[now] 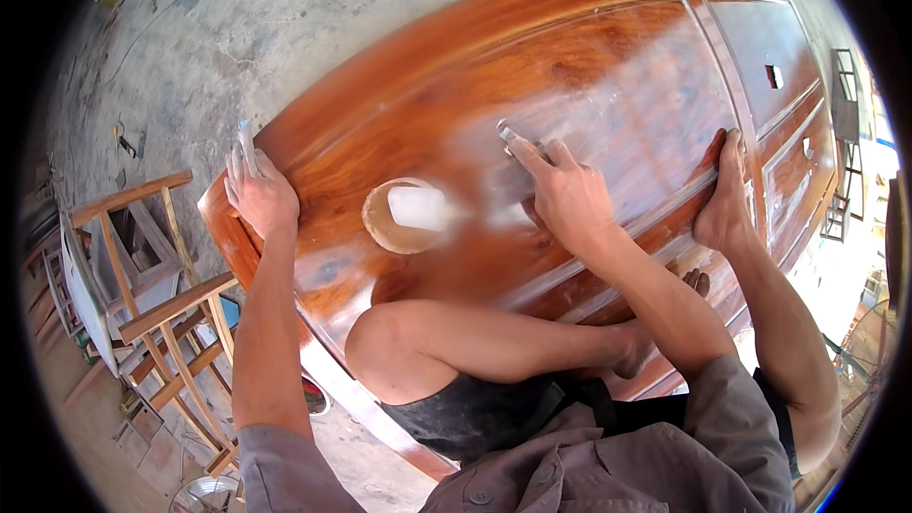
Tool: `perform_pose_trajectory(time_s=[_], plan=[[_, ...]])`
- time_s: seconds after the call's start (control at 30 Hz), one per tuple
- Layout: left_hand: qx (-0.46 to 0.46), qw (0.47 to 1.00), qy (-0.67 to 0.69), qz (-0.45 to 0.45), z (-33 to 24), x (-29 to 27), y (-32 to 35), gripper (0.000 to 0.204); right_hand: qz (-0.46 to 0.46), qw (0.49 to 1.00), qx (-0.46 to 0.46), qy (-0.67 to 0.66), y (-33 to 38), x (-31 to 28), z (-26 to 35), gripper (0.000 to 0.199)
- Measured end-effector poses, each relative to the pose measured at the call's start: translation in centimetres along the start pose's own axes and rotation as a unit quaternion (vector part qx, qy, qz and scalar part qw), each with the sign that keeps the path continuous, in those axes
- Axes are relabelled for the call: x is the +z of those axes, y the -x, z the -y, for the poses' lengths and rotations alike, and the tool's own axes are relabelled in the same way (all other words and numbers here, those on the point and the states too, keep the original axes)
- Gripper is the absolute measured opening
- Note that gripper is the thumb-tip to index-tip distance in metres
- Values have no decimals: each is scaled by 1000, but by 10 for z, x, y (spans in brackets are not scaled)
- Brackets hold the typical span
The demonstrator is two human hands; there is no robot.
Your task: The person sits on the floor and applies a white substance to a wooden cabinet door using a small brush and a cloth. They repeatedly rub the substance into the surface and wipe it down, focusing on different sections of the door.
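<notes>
I sit on a large, glossy reddish-brown wooden panel (418, 104) with framed sections, and whitish smears lie over its surface. My right hand (575, 198) is closed on a small flat tool like a scraper (506, 133), the index finger stretched along it. The tool's tip is at the panel's middle section. Over the panel's left end, my left hand (262, 195) is closed on a thin whitish piece (247, 138) with a bluish tip, whose kind I cannot make out. Between my hands stands a round tan bowl (380, 218) with a white block or paste inside.
Wooden frames like unfinished chairs or stools (176, 318) stand on the concrete floor (190, 66) at the left. My bare foot (730, 195) rests on the panel at the right. A square cut-out (774, 76) shows in the far-right section.
</notes>
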State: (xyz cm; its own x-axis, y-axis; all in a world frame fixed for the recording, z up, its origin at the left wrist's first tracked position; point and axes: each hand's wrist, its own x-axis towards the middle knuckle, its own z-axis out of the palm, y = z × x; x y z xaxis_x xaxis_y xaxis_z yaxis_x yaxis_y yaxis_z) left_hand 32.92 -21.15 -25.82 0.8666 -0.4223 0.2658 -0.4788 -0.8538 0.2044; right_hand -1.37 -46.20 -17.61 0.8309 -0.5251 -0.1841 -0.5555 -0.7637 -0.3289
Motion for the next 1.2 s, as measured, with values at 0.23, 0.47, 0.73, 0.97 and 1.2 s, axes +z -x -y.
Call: perform_pose_trajectory(time_s=[0.23, 0.47, 0.73, 0.97, 1.2], plan=[[-4, 1000, 9, 11, -8, -4, 0, 46, -3, 1000, -6, -5, 3, 1, 0, 65], [7, 1000, 9, 6, -5, -3, 0, 46, 6, 1000, 0, -5, -3, 1, 0, 65], [-6, 1000, 8, 0, -7, -3, 1, 46, 9, 1000, -16, 0, -3, 0, -8, 69], [-3, 1000, 12, 7, -5, -2, 1, 46, 4, 1000, -18, 19, -11, -3, -12, 67], [-2, 1000, 8, 1, -7, -1, 3, 45, 1, 998, -56, 38, -9, -4, -25, 67]])
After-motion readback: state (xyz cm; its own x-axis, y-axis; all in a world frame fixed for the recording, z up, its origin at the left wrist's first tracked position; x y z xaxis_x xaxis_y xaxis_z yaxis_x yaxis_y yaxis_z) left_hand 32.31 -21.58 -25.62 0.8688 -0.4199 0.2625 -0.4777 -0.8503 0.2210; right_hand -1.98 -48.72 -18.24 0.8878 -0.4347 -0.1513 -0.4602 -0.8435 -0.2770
